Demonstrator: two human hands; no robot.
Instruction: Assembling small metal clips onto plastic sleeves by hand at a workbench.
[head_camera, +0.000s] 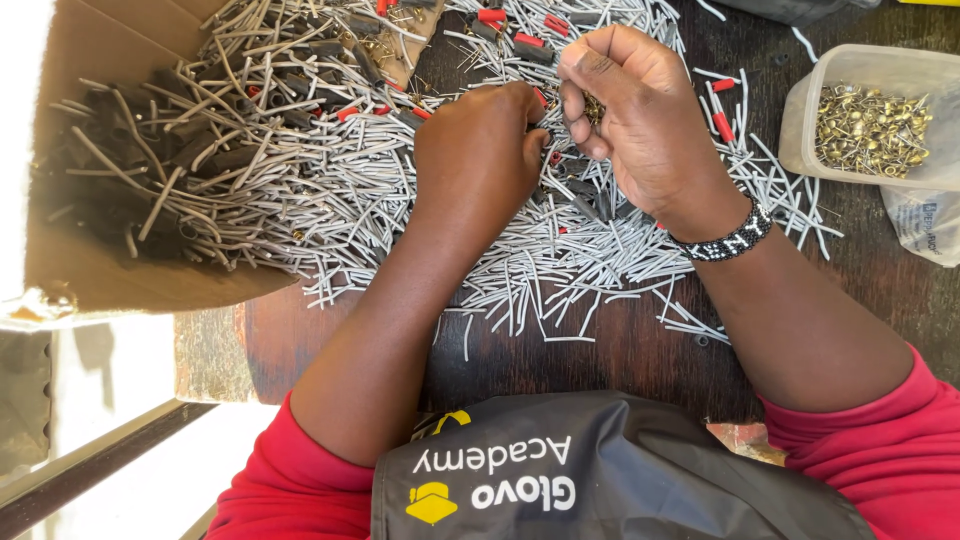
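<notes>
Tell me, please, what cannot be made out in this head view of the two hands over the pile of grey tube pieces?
- Left hand: fingertips curl under, hiding any part held.
- Right hand: small brass bits show between fingers; their shape is too small.
- Plastic tub: cut by the right edge.
- Cardboard box: far side cut off, inside in shadow.

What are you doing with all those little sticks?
A person is working at a dark wooden table covered with a heap of short grey tubes, with red and black pieces mixed in. The right hand pinches a few small brass bits in its fingers. The left hand rests curled on the heap beside it. A cardboard box on the left holds more tubes, and a plastic tub on the right holds brass pins.
</notes>
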